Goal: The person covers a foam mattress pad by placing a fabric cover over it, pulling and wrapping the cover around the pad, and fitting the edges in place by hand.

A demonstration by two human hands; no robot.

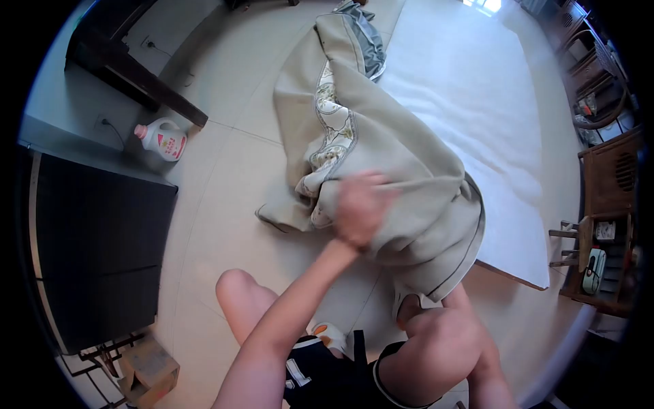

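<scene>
A large beige-grey curtain-like cloth (409, 150) with a patterned band and dark edging lies bunched across the floor and over the left edge of a white padded sheet (463, 88). My left hand (364, 208) is on top of the cloth near its middle, blurred by motion, so its fingers cannot be made out. The right forearm reaches down beside my knee, and my right hand is hidden under the cloth's lower right corner. A grey-green lining shows at the cloth's far end.
A white bottle with a pink cap (163, 140) stands on the left by a dark wooden frame (143, 61). Below it is a black cabinet (102, 245), with a cardboard box (148, 368) nearer. Wooden furniture (610, 204) lines the right side.
</scene>
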